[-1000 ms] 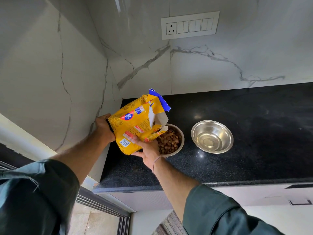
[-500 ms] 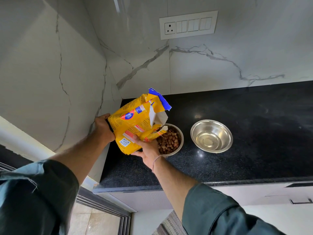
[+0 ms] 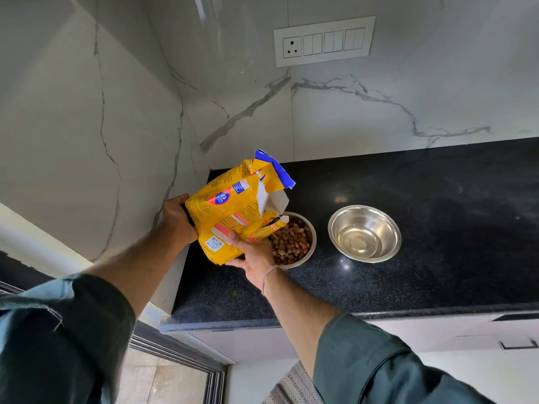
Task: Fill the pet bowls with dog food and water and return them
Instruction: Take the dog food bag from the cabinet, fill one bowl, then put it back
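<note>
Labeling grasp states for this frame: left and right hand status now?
Left hand: grips the bottom end of the dog food bag.
Right hand: holds the same bag from below, thumb on top.

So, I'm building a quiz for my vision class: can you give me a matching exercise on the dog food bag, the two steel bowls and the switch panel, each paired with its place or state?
Column 1:
1. dog food bag
2. left steel bowl
3. right steel bowl
4. switch panel

Column 2:
A. on the marble wall
B. holds brown kibble
C. tilted, gripped by the left hand and right hand
D. no kibble inside

Pairs: 1-C; 2-B; 3-D; 4-A
</note>
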`<state>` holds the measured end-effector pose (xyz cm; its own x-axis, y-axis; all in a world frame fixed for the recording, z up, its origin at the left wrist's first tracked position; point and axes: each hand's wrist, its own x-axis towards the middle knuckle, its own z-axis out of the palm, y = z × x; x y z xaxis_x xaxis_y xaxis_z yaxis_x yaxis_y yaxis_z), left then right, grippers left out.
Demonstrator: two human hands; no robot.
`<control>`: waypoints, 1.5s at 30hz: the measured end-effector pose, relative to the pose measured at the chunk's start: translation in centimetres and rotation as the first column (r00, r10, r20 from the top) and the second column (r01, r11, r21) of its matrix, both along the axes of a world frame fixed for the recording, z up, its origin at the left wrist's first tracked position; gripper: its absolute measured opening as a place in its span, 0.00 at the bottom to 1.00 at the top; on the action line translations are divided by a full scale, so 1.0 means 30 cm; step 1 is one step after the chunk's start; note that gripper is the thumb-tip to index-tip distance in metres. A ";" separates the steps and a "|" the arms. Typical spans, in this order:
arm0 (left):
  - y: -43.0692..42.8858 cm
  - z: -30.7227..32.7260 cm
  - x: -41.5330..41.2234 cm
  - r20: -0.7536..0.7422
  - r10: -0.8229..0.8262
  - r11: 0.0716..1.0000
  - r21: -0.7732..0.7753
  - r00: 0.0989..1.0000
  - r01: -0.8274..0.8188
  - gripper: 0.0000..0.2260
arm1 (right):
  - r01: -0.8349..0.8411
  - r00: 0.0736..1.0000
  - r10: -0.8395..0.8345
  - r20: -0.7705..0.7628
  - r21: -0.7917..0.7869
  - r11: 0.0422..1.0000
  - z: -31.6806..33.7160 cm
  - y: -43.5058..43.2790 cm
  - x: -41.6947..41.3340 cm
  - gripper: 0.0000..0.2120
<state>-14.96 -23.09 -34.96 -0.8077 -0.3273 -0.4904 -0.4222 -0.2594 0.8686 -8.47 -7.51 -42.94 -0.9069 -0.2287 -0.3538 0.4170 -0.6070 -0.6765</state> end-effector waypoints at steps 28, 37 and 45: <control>-0.005 0.019 0.012 -0.015 -0.018 1.000 0.006 1.000 0.018 0.19 | -0.002 0.999 0.001 -0.033 -0.003 1.000 -0.018 -0.007 -0.004 0.27; 0.009 0.013 -0.005 -0.048 -0.018 0.999 -0.030 0.999 0.016 0.10 | -0.012 0.998 0.010 -0.054 -0.030 0.999 -0.021 0.002 -0.008 0.25; -0.006 0.016 -0.009 0.003 -0.056 0.997 -0.055 0.998 0.056 0.20 | -0.084 0.990 0.077 -0.116 -0.053 0.995 -0.042 0.014 -0.021 0.36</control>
<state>-15.23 -23.27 -34.49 -0.8249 -0.3078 -0.4740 -0.4359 -0.1874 0.8803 -9.09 -7.08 -44.20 -0.9183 -0.3195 -0.2336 0.3884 -0.6138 -0.6874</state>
